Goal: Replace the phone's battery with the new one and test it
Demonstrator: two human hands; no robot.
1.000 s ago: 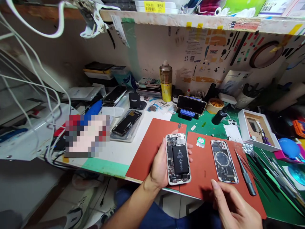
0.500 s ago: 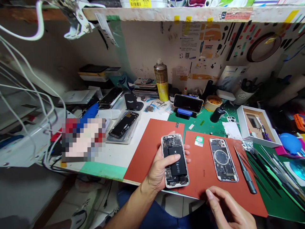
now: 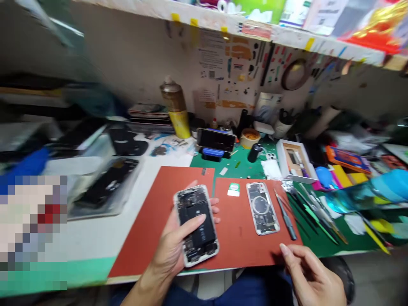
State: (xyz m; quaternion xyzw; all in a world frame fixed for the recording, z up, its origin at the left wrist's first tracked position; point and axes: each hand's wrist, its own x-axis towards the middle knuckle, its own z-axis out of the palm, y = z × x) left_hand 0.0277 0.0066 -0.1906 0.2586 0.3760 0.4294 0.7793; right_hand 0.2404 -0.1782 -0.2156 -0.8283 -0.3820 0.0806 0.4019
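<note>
My left hand (image 3: 174, 248) holds an opened phone (image 3: 195, 224) with its black battery and boards facing up, thumb laid across the battery, fingers wrapped behind. It hovers over the red-brown mat (image 3: 159, 212) near the desk's front edge. A phone back housing (image 3: 262, 208) with a round coil lies flat on the second red mat (image 3: 242, 238), to the right. My right hand (image 3: 310, 278) is at the lower right, just off the mat's corner, fingers loosely curled and apart, holding nothing. A dark screwdriver (image 3: 286, 213) lies beside the housing.
A spray can (image 3: 174, 106), a phone on a blue stand (image 3: 216, 141), a tape roll (image 3: 249, 137) and a white box (image 3: 295, 161) stand at the back. Tweezers and tools (image 3: 314, 212) lie on the green mat at right. Another phone screen (image 3: 106, 182) lies at left.
The camera has swung to the right, so everything shifted left in view and blurred. My left thumb moved onto the battery. My right hand stays near the mat's front corner.
</note>
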